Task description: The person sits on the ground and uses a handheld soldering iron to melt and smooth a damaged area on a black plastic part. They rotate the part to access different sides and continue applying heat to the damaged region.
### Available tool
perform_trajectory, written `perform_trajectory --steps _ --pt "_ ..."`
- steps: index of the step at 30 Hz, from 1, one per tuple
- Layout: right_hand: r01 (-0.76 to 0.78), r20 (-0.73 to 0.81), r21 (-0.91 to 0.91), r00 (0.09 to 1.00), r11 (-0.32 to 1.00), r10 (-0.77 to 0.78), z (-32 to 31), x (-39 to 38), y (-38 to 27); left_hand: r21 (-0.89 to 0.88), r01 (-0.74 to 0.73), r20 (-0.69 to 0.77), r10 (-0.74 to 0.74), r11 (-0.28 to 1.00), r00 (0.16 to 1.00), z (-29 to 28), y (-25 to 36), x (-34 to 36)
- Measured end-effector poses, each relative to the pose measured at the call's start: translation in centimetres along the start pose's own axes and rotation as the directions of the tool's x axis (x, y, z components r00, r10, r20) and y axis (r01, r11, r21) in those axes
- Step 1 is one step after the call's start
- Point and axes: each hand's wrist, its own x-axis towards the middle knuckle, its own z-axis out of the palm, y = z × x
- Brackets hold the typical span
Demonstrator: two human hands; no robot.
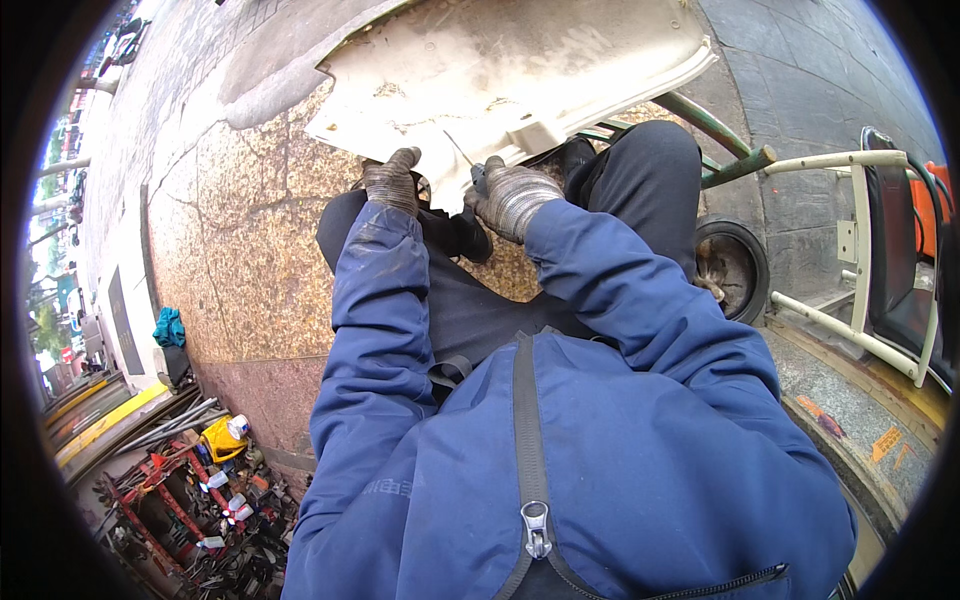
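Note:
A large off-white panel [520, 70], scuffed and with a folded lip, lies tilted in front of me over my lower legs. My left hand [392, 182], in a worn grey glove, is closed at its near edge with the thumb on top. The fingers underneath are hidden. My right hand [515, 200], gloved alike, is wrapped around the dark handle of a thin tool that looks like a screwdriver [458, 148]. Its slim shaft points up and left over the panel. The tip lies against the bright surface, and I cannot tell whether it touches.
A greenish metal bar frame [715, 130] stands under the panel's right side. Right of my knee lies a black tyre [735, 270] with bits inside. A cream-framed chair [860, 250] stands farther right. Tools and parts [190, 510] are piled at lower left, near a teal cloth [169, 327].

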Motion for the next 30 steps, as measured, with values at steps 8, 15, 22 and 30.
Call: perform_trajectory --steps 8,15,22,30 --pt "-0.021 0.005 -0.02 1.0 1.0 0.021 -0.8 -0.2 -0.5 -0.058 -0.087 0.007 0.088 0.994 0.996 0.0 -0.5 0.0" --pt "-0.001 0.018 -0.05 1.0 0.999 0.001 -1.3 -0.4 -0.8 -0.058 -0.127 0.039 0.13 0.99 0.991 -0.2 -0.8 0.5" --pt "-0.021 0.021 -0.035 1.0 0.999 0.022 -0.8 0.1 -0.5 -0.035 -0.092 0.003 0.092 0.995 0.996 -0.1 -0.6 0.2" --pt "-0.002 0.023 -0.019 1.0 1.0 0.002 -0.7 -0.1 -0.5 -0.025 -0.028 0.03 0.029 0.999 0.999 -0.1 -0.2 0.0"
